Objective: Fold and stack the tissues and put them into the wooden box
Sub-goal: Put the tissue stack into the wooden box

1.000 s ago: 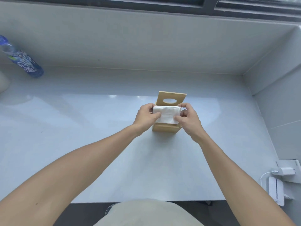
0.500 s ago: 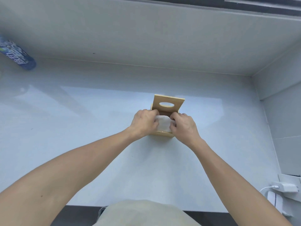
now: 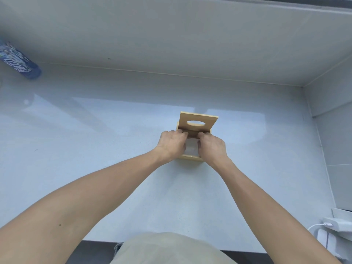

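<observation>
A small wooden box [image 3: 190,158] stands on the white counter, its lid [image 3: 198,122] with an oval hole tilted up at the back. A white stack of folded tissues [image 3: 192,147] lies inside the box, mostly covered by my hands. My left hand [image 3: 171,144] and my right hand [image 3: 212,147] rest side by side over the box opening, fingers curled down onto the tissues. Whether the fingers grip the stack or only press on it is hidden.
A blue-labelled plastic bottle [image 3: 19,62] lies at the far left by the back wall. A white charger with cable [image 3: 335,226] sits at the right front edge. Tiled walls close the back and right side of the counter [image 3: 95,140].
The tissue stack, held above the box a second ago, has gone down into the box. Both hands have sunk with it and moved closer together over the opening.
</observation>
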